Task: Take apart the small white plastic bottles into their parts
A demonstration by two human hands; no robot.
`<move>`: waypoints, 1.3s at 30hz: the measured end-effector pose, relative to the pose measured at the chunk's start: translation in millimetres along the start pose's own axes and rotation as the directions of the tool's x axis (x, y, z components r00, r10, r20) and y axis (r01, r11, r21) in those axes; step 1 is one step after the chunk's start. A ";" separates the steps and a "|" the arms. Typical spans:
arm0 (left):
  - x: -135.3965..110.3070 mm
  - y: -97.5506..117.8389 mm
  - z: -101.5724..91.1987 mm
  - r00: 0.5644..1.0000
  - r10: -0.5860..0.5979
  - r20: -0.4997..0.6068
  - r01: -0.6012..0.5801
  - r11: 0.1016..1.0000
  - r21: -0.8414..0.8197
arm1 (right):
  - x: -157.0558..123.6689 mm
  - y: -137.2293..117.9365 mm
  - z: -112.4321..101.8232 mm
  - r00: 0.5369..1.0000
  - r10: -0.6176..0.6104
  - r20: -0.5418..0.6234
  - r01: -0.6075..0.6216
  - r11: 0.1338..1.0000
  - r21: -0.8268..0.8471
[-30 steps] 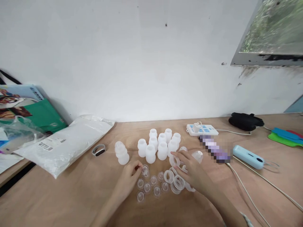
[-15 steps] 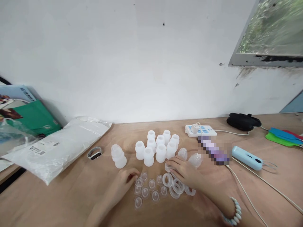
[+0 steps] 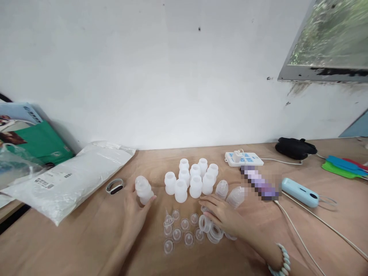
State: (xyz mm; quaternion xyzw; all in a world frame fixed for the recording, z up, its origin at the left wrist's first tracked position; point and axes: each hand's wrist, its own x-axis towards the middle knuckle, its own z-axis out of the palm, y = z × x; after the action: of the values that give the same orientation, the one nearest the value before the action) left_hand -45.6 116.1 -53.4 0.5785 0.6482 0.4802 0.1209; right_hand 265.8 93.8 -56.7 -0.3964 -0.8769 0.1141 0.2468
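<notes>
My left hand point(image 3: 136, 212) is curled around a small milky baby bottle point(image 3: 143, 188) with a clear dome cap, its thumb at the right side of the base. The bottle stands on the table. My right hand point(image 3: 220, 211) lies over a pile of translucent screw rings point(image 3: 215, 232), fingers stretched across the nearest ones, thumb hidden. Several clear bottle nipples point(image 3: 189, 238) are spread out between my hands. Behind them stands a group of open white bottles point(image 3: 181, 191). Clear dome caps point(image 3: 222, 189) sit just beyond my right hand.
A white plastic parcel point(image 3: 71, 172) and a fitness band point(image 3: 115, 186) lie on the left. To the right are a power strip point(image 3: 244, 158), a blurred-out phone point(image 3: 260, 183), a light-blue device point(image 3: 300, 191), cables and a black case point(image 3: 296, 148). A wall point(image 3: 184, 84) closes the back.
My left hand has moved left and away from me, from the nipples to the capped bottle. My right hand has stayed over the rings, shifting slightly left and towards me.
</notes>
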 end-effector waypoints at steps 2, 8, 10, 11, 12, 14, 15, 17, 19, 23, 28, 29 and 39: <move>0.7 -2.8 0.9 0.998 -0.021 0.063 0.021 1.000 0.007 | 1.2 -2.7 -2.6 0.999 -0.021 -0.035 0.021 1.000 0.013; -11.0 6.4 -10.6 0.901 0.433 -0.005 -0.420 0.876 0.236 | 2.8 -17.6 -14.1 0.980 -0.064 -0.188 0.084 0.991 0.102; -19.0 15.9 -12.8 0.746 0.662 0.073 -0.643 0.688 0.337 | 0.0 -24.6 -14.6 0.980 -0.017 -0.197 0.053 0.982 0.182; -23.9 22.1 -12.7 0.670 0.732 0.121 -0.716 0.596 0.364 | -1.8 -28.4 -14.1 0.982 0.009 -0.190 0.036 0.972 0.231; -29.3 29.2 -12.1 0.608 0.778 0.159 -0.765 0.520 0.380 | -3.7 -32.1 -13.3 0.983 0.030 -0.179 0.021 0.960 0.278; -41.0 44.8 -9.8 0.531 0.816 0.228 -0.819 0.425 0.386 | -7.1 -39.7 -12.3 0.985 0.057 -0.165 0.003 0.941 0.340; -46.7 52.7 -8.7 0.512 0.819 0.260 -0.835 0.404 0.373 | -8.5 -43.3 -12.6 0.985 0.071 -0.158 -0.011 0.936 0.351; -56.6 66.8 -7.8 0.470 0.836 0.282 -0.860 0.362 0.360 | -10.4 -50.2 -15.9 0.987 0.108 -0.118 -0.059 0.932 0.359; -63.3 77.8 -9.5 0.440 0.846 0.300 -0.881 0.343 0.326 | -11.5 -55.8 -22.0 0.986 0.158 -0.062 -0.125 0.923 0.365; -66.3 94.3 -19.9 0.479 0.767 0.427 -0.871 0.476 0.123 | -11.5 -63.1 -36.2 0.976 0.215 0.016 -0.202 0.884 0.421; -53.2 119.1 -34.4 0.579 0.411 0.704 -0.460 0.878 -0.134 | -7.7 -66.2 -50.7 0.974 0.226 -0.003 -0.198 0.859 0.473; -48.9 123.3 -35.4 0.558 0.331 0.761 -0.318 0.932 -0.172 | -6.1 -65.5 -53.3 0.975 0.222 -0.021 -0.185 0.856 0.482; -27.3 111.8 -4.0 0.254 0.218 0.942 0.729 0.596 -0.335 | 32.3 -39.2 -70.5 0.896 0.206 -0.393 0.001 0.885 0.466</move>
State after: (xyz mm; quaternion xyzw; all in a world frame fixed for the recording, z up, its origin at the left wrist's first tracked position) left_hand 30.7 76.0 23.0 0.5003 0.2828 0.2315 0.7850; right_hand 259.4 92.5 30.0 -0.3897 -0.7263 0.2384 0.5135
